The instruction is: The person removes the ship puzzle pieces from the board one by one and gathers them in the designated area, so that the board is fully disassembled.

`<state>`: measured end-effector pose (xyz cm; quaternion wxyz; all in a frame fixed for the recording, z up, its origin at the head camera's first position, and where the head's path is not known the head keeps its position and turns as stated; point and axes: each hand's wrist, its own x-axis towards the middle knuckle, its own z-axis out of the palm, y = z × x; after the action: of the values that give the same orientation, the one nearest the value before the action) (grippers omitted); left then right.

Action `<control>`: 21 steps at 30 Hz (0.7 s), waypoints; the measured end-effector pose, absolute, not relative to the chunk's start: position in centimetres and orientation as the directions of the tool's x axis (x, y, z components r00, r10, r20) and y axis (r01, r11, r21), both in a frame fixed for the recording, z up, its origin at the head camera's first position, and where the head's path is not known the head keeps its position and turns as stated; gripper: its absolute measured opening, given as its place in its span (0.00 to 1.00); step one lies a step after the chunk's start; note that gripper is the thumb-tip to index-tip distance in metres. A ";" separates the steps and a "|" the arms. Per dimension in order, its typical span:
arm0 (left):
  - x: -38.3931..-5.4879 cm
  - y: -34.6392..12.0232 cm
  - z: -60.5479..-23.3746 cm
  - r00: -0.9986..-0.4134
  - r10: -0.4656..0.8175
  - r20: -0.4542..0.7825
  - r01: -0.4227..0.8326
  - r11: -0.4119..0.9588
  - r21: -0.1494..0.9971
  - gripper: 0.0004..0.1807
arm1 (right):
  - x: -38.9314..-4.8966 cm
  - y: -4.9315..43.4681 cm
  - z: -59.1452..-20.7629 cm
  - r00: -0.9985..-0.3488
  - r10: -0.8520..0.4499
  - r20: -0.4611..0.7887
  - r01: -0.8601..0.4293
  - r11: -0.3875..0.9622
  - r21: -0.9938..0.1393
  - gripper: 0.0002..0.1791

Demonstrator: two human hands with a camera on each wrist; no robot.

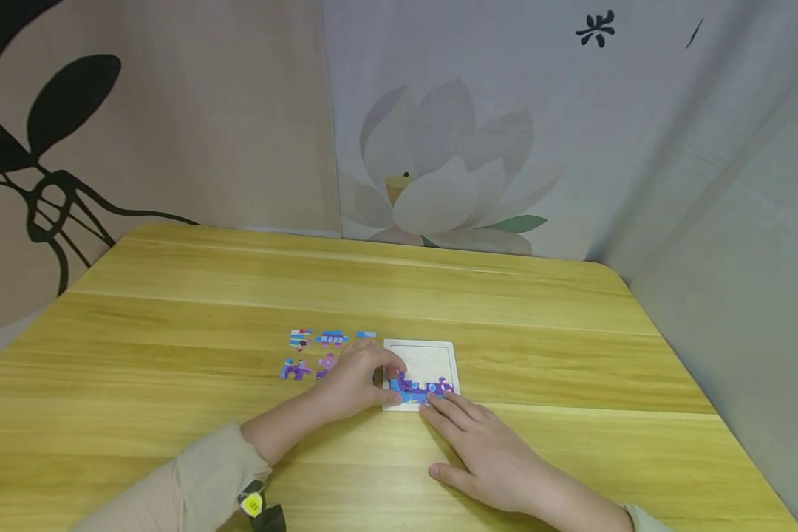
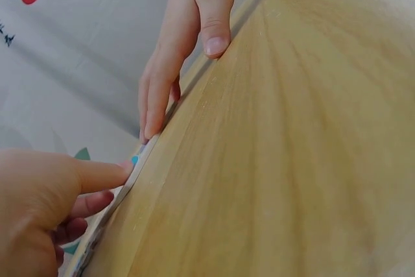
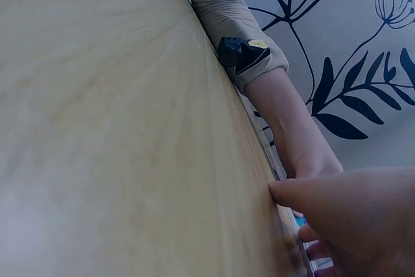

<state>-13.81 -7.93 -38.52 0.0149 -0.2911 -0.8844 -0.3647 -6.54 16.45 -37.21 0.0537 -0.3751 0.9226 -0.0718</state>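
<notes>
A white square puzzle board lies on the table, its lower part filled with joined blue and purple jigsaw pieces. My left hand is over the board's left edge, thumb and index finger curled around a purple-and-blue puzzle piece at the left end of the filled part. In the left wrist view, the left thumb lies at the board's near edge, beside a bit of blue. My right hand reaches in from the right, straight fingertips resting on the bottom pieces, thumb spread away over the table.
Several loose jigsaw pieces lie in rows left of the board, some partly hidden behind the left hand. The wooden table reaches back to a printed curtain. A black wrist device sits at the left sleeve.
</notes>
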 end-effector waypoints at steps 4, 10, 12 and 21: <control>-14.0 -7.9 -38.5 -0.833 0.501 0.232 0.507 0.525 0.683 0.16 | -6.6 16.5 -37.2 -0.711 -0.701 -0.048 -0.685 0.707 -0.177 0.38; -14.1 -8.1 -38.5 -0.841 0.496 0.217 0.463 0.450 0.764 0.10 | -6.6 16.5 -37.2 -0.714 -0.699 -0.052 -0.681 0.709 -0.183 0.38; -14.1 -8.1 -38.3 -0.843 0.492 0.215 0.449 0.426 0.786 0.09 | -6.6 16.5 -37.1 -0.713 -0.700 -0.053 -0.682 0.708 -0.181 0.38; -14.0 -8.8 -37.2 -0.892 0.420 0.168 0.351 0.408 0.843 0.08 | -6.5 16.4 -37.1 -0.706 -0.707 -0.038 -0.692 0.701 -0.174 0.38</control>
<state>-13.95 -8.76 -37.24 -0.0350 -0.2298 -0.8384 -0.4930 -6.51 16.39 -37.05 0.0510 -0.3798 0.9208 -0.0732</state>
